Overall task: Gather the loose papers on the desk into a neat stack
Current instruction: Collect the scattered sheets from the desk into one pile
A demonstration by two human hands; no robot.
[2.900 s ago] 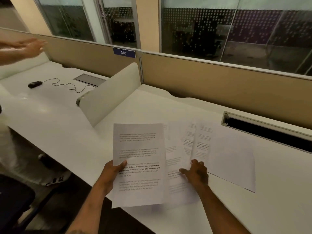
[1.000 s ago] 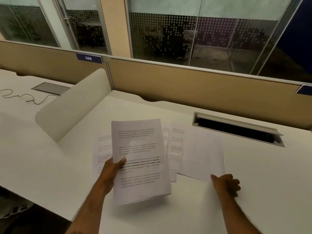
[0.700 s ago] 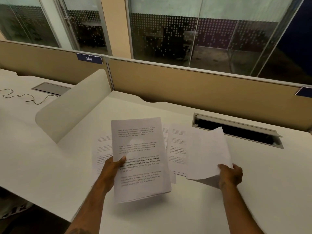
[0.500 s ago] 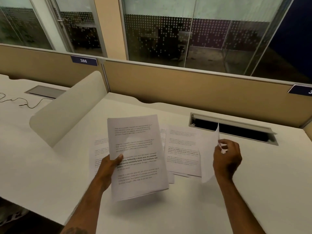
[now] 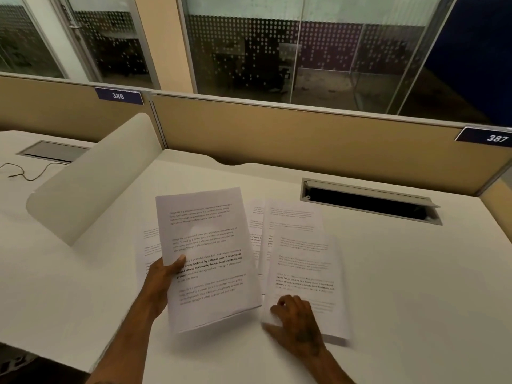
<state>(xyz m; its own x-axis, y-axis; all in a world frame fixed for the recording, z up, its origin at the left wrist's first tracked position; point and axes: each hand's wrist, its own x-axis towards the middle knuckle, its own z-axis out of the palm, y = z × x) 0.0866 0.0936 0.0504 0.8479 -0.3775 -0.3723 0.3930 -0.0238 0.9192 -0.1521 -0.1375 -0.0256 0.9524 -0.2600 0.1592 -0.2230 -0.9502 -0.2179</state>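
The desk point(image 5: 388, 273) was white. The papers point(image 5: 302, 261) were white with grey and bold black text. The partition point(image 5: 277, 139) was tan. Two labels point(image 5: 118, 96) were dark blue with white numbers. The window glass point(image 5: 277, 45) carried pale dots.

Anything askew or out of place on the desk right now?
Yes: the papers aren't stacked. The left hand holds a tilted sheaf above the desk; the right hand presses a sheet lying crooked over fanned pages. Another sheet pokes out behind the sheaf.
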